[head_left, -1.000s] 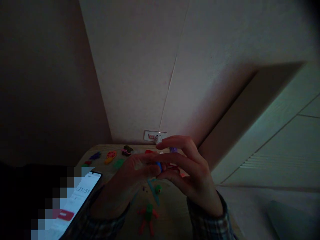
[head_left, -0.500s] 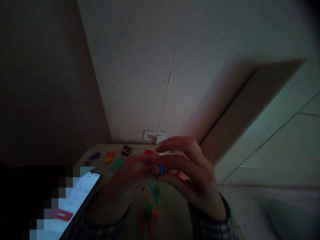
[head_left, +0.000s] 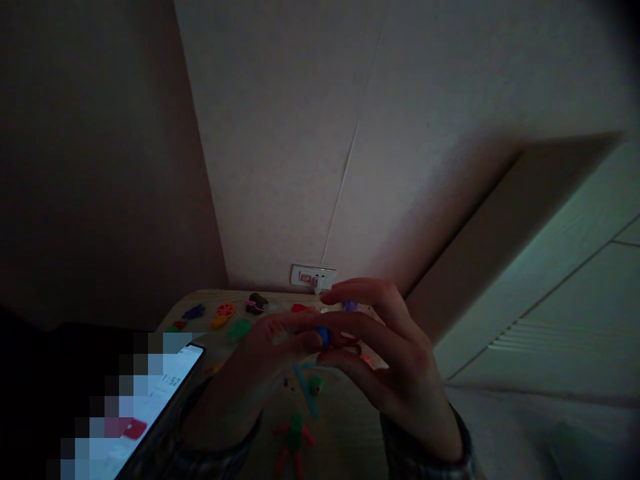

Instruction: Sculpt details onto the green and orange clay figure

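Observation:
In a dim room, my left hand and my right hand meet above a small wooden table. Between their fingertips is a small blue lump of clay, pinched by both. Directly under the hands lie a light blue clay strip, a small green ball and a clay figure with a green body and red limbs. Both wrists wear plaid sleeves.
Several coloured clay shapes line the table's far edge: a purple one, an orange and red disc, a green one, a dark one. A lit phone leans at the lower left. A wall socket sits behind.
The hands keep pinching the blue lump, fingers shifting slightly around it. The view has drifted a little, so everything sits slightly right of before.

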Action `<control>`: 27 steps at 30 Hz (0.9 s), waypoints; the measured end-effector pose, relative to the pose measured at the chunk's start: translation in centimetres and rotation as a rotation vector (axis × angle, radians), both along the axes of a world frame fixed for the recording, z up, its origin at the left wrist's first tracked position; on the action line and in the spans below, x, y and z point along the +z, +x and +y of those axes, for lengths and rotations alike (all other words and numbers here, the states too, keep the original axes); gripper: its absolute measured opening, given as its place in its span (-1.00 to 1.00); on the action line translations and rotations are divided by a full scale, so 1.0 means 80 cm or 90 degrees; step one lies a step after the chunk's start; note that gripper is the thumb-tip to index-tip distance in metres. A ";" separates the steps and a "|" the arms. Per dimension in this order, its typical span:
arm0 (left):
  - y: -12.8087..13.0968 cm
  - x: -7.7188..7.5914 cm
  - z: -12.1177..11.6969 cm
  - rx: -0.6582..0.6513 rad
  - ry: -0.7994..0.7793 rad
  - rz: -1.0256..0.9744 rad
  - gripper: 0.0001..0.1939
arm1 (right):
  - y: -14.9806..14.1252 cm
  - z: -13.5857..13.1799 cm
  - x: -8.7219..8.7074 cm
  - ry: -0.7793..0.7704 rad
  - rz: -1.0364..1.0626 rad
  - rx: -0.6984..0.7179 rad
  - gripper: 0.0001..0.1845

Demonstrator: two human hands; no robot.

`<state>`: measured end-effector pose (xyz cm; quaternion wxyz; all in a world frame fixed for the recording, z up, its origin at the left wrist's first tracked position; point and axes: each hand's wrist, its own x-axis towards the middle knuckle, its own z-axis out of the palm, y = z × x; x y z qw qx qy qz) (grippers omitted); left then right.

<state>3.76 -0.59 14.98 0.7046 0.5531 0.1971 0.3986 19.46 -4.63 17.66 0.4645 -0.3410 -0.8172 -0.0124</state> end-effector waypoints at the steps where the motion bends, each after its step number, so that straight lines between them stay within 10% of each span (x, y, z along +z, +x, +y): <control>1: 0.000 -0.001 0.000 0.005 -0.013 -0.024 -0.79 | 0.001 0.000 0.000 -0.003 0.002 -0.006 -0.81; 27: -0.015 -0.004 0.010 0.060 0.034 0.024 -0.74 | -0.002 0.003 -0.001 -0.030 0.025 0.022 -0.88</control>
